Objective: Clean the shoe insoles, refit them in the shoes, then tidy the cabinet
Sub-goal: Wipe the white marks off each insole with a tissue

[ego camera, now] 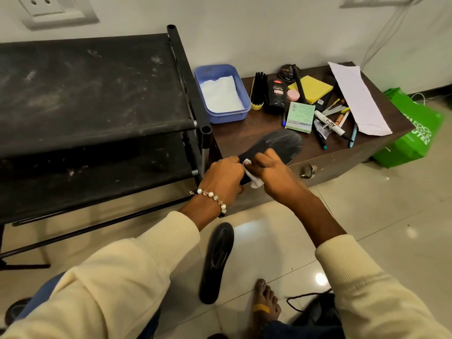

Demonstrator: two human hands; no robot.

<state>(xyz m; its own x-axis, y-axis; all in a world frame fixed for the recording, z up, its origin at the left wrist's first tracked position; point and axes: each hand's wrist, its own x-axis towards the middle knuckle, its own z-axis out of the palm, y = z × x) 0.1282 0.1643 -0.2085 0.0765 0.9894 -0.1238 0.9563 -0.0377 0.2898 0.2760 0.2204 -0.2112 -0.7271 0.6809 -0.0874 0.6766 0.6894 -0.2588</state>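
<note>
A dark insole [276, 145] lies on the front edge of the low brown table [342, 152], its toe end on the top and its heel end reaching past the edge toward the person. The left hand [221, 176], a bead bracelet [210, 195] on its wrist, curls its grip round the heel end; how far the fingers wrap under it is hard to tell, since the hand hides them. The right hand [270, 171] pinches a small white wipe [253, 178] in its grip and presses it on the insole just beside the left hand. A second insole [216, 261] lies flat on the tiled floor [354, 216] below, between the person's arms, near a bare foot [265, 304]. On the table behind stand a blue tub [241, 113] holding white tissue, a shoe brush [258, 90], a black polish bottle [276, 95], yellow sticky notes [314, 88] and scattered pens. A black shoe rack [93, 94] stands to the left, touching the table's end.
</note>
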